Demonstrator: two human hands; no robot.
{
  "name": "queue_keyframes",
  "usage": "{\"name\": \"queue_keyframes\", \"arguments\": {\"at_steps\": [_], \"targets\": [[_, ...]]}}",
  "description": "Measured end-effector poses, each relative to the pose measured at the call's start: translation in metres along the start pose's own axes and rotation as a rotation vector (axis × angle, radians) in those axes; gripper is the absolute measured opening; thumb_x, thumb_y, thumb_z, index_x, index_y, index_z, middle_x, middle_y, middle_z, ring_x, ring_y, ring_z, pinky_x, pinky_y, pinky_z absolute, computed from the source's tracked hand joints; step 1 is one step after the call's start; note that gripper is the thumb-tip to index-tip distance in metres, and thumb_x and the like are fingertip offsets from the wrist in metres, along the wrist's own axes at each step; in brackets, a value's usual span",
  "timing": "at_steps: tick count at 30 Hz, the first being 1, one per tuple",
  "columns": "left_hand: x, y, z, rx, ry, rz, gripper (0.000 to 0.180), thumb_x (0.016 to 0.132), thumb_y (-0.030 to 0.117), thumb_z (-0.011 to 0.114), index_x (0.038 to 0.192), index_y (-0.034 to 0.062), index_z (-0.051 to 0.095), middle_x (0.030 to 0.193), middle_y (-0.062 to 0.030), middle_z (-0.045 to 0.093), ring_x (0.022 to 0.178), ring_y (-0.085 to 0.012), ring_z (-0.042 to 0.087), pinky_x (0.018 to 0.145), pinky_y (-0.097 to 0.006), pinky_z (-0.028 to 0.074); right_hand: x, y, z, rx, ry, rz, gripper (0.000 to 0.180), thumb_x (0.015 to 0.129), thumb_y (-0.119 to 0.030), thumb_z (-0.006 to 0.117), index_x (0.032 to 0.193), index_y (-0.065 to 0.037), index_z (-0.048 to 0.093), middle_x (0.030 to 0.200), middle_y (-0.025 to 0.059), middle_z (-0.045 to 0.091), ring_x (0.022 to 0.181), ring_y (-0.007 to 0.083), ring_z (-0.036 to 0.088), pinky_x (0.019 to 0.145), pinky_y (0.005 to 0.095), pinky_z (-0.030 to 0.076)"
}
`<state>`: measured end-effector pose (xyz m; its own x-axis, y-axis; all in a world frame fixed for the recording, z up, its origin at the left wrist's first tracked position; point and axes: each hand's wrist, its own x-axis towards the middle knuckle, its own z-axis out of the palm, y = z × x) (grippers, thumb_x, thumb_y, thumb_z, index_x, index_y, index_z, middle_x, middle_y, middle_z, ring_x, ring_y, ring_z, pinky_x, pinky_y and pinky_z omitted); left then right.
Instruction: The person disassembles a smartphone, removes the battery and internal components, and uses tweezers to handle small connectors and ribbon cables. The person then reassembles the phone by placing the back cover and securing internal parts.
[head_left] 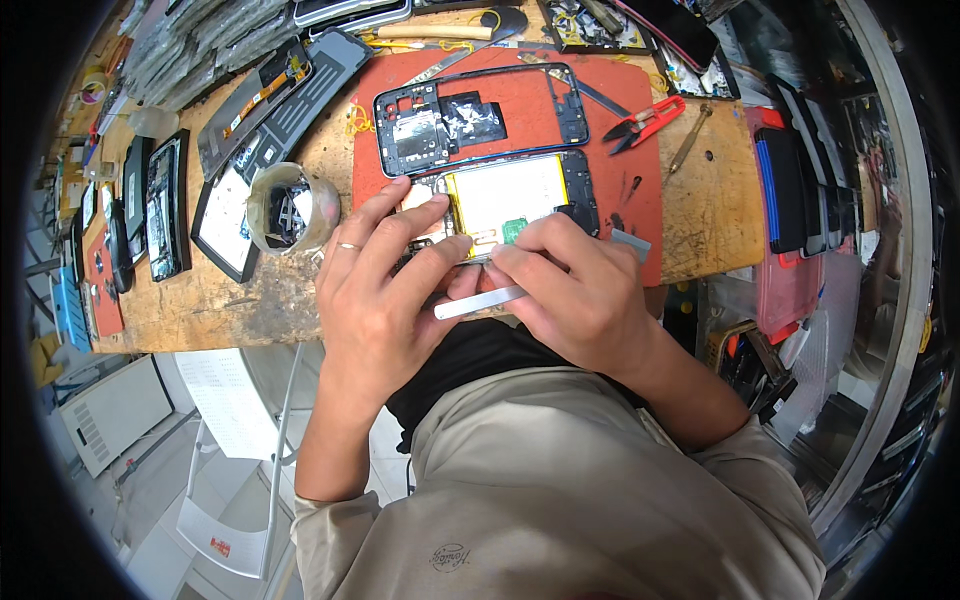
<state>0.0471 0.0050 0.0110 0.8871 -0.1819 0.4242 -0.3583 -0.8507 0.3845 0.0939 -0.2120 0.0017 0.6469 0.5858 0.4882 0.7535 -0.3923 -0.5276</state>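
Note:
An opened phone [515, 190] lies near the front edge of the red mat, its white, yellow-edged battery and circuit board exposed. My left hand [385, 265] grips the phone's left part, fingertips on the board and battery's edge. In my right hand [580, 285] is a flat metal pry tool [480, 302], its rounded end pointing left and its wider end showing past my knuckles. The fingertips of that hand meet the phone's near edge beside a green sticker [514, 231] on the battery. My fingers hide part of that edge. Just beyond lies a black phone mid-frame [480, 118].
Red-handled snips [645, 125] and a thin brass-coloured screwdriver [690, 138] lie right of the frame. A clear tub of small parts [290, 208] stands to the left, near phone shells [285, 100]. The red mat [630, 225] covers the bench's middle; a folding chair [225, 500] stands below.

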Motion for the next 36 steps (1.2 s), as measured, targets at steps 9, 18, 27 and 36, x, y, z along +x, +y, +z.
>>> {"name": "queue_keyframes", "arguments": {"at_steps": [9, 18, 27, 36], "targets": [[-0.005, -0.001, -0.001, -0.086, 0.024, -0.03, 0.055, 0.074, 0.018, 0.093, 0.125, 0.0091, 0.074, 0.139, -0.0154, 0.069, 0.134, -0.04, 0.065, 0.105, -0.051, 0.053, 0.012, 0.03, -0.06, -0.122, 0.191, 0.356, 0.029, 0.085, -0.003, 0.081, 0.113, -0.003, 0.075, 0.098, 0.0099, 0.066, 0.076, 0.0238, 0.069, 0.062, 0.0375, 0.054], [0.004, -0.006, -0.025, -0.161, -0.15, -0.08, 0.076, 0.078, 0.014, 0.09, 0.146, 0.0067, 0.06, 0.151, -0.0199, 0.058, 0.144, -0.0447, 0.053, 0.118, -0.054, 0.045, 0.056, 0.082, -0.088, -0.263, -0.05, 0.029, 0.04, 0.087, -0.01, 0.083, 0.124, 0.0, 0.074, 0.123, 0.0175, 0.072, 0.119, 0.0397, 0.067, 0.102, 0.0468, 0.054], [0.028, -0.009, -0.046, -0.183, -0.404, -0.081, 0.086, 0.076, 0.012, 0.092, 0.154, 0.0102, 0.055, 0.15, -0.0167, 0.059, 0.138, -0.0415, 0.054, 0.113, -0.053, 0.044, 0.113, 0.113, -0.065, -0.179, -0.497, -0.111, 0.077, 0.08, -0.025, 0.093, 0.146, -0.002, 0.062, 0.135, 0.0186, 0.068, 0.13, 0.0388, 0.063, 0.112, 0.0461, 0.05], [0.01, 0.002, -0.044, -0.234, -0.226, -0.209, 0.074, 0.087, 0.002, 0.083, 0.154, 0.0078, 0.052, 0.138, -0.0164, 0.066, 0.124, -0.0335, 0.067, 0.102, -0.044, 0.052, 0.102, 0.108, -0.075, 0.005, -0.094, 0.043, 0.017, 0.1, -0.012, 0.07, 0.11, 0.0, 0.076, 0.096, 0.0178, 0.072, 0.085, 0.0376, 0.071, 0.078, 0.0457, 0.055]]}}
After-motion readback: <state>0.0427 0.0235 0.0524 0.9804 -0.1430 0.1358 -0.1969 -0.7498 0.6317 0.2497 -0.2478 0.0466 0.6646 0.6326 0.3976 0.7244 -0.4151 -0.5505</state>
